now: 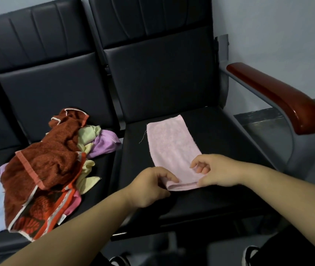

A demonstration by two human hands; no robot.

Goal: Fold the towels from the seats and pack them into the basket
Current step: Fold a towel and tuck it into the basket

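A pale pink towel (172,146) lies as a long folded strip on the right black seat (220,143). My left hand (149,187) pinches the strip's near left corner, thumb on top. My right hand (214,170) pinches the near right corner with curled fingers. On the left seat (43,96) sits a loose pile of towels (45,166): a dark red one on top, with yellow, purple, pink, light blue and a red patterned one under and around it. No basket is in view.
A glossy red-brown armrest (279,96) on a grey metal frame stands right of the right seat. Black backrests rise behind both seats. A grey wall lies beyond. Shoes (248,254) show at the bottom edge.
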